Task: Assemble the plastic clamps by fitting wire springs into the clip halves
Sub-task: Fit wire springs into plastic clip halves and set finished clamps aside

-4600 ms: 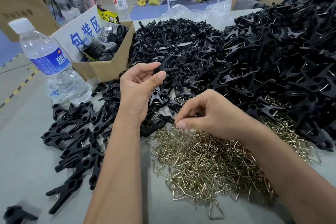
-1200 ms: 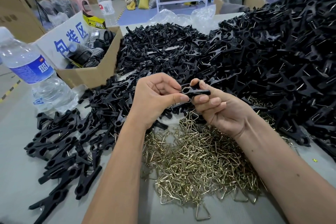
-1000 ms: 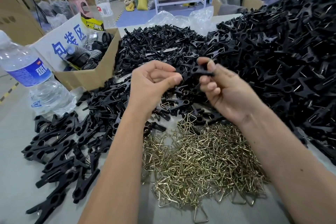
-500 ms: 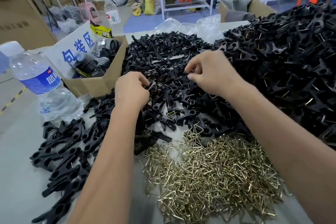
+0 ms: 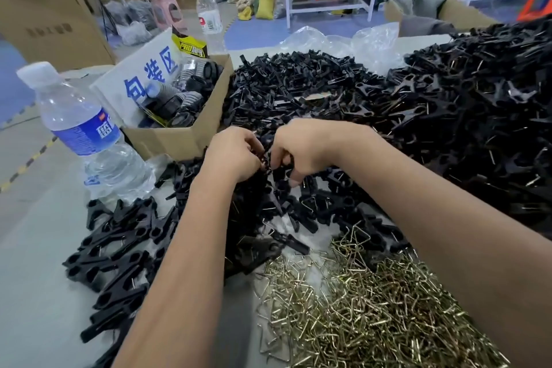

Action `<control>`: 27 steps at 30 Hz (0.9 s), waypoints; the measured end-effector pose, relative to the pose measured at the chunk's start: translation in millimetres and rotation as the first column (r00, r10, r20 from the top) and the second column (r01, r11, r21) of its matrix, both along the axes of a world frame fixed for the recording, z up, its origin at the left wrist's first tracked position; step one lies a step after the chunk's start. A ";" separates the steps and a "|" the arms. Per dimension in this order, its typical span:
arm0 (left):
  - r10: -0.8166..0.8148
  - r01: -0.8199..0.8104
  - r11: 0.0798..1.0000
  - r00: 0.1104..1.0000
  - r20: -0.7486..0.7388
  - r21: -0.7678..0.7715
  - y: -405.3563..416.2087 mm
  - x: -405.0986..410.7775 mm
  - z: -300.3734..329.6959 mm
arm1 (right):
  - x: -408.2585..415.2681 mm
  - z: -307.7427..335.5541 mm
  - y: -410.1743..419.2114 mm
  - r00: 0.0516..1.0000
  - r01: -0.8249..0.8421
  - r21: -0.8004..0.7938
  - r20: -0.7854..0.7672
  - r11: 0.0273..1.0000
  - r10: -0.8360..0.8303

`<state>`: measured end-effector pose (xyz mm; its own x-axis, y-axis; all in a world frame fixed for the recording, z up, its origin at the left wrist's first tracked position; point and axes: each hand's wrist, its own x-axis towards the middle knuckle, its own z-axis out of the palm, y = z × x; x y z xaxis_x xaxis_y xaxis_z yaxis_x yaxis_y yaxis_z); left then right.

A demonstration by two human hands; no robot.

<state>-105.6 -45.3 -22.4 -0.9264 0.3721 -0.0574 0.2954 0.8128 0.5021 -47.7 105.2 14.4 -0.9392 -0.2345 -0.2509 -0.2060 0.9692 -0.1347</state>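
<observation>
My left hand (image 5: 231,155) and my right hand (image 5: 301,148) meet over the near edge of a heap of loose black clip halves (image 5: 298,92). Both have curled fingers pinching small black clip halves (image 5: 276,158) between them; how the pieces sit together is hidden by the fingers. A pile of brass-coloured wire springs (image 5: 358,308) lies in front of my right forearm. A big mound of black clamps (image 5: 478,104) rises on the right, and a row of clamps (image 5: 116,260) lies on the left by my left forearm.
A water bottle (image 5: 80,128) stands at the left. Behind it a cardboard box (image 5: 185,134) holds black ribbed parts and a sign. Crumpled clear plastic (image 5: 343,42) lies at the table's far edge. Grey table surface (image 5: 38,278) shows at the near left.
My right hand has drawn back from the clip-half heap toward my left hand. Both hands now meet and pinch black clip pieces between them.
</observation>
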 end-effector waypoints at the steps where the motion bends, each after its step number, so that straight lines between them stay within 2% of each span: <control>1: 0.002 -0.002 1.000 1.000 -0.018 -0.020 0.1 -2.6 0.2 | -2.2 -3.9 -1.7 1.000 -0.017 0.060 0.016 0.998 0.017; 6: -0.073 0.068 0.976 0.997 -0.016 -0.205 -2.0 -11.4 3.4 | -6.5 -17.9 2.3 0.995 0.052 0.085 -0.094 0.995 -0.044; 8: -0.073 0.076 0.974 0.997 0.021 -0.215 -3.6 -12.4 4.8 | -4.2 -21.2 6.6 0.993 0.071 0.059 -0.099 0.996 -0.065; 11: -0.049 0.054 0.983 0.998 0.033 -0.174 -1.8 -10.4 1.0 | -1.5 -18.8 13.4 0.984 0.110 0.016 -0.144 0.994 -0.106; 15: -0.014 0.013 0.996 1.000 -0.016 -0.083 -0.3 -7.6 -4.6 | 1.0 -8.9 30.6 0.945 0.165 -0.132 -0.261 0.977 -0.195; 19: 0.054 -0.054 0.999 0.996 -0.065 -0.003 -1.4 -9.0 -7.7 | 10.0 -8.3 47.4 0.886 0.221 -0.338 -0.322 0.915 -0.333; 24: 0.113 -0.107 0.993 0.985 -0.128 0.050 3.2 -6.2 -14.5 | 19.9 -17.7 54.2 0.847 0.240 -0.446 -0.338 0.862 -0.410; 27: 0.140 -0.109 0.984 0.963 -0.230 0.143 7.0 2.4 -13.3 | 25.7 -24.4 57.9 0.811 0.213 -0.627 -0.314 0.749 -0.494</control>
<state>-103.1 -38.3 -35.7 -0.9469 0.2427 0.2108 0.3194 0.7844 0.5317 -22.0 163.1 -10.0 -0.9481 0.1777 0.2638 -0.0339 0.7681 -0.6394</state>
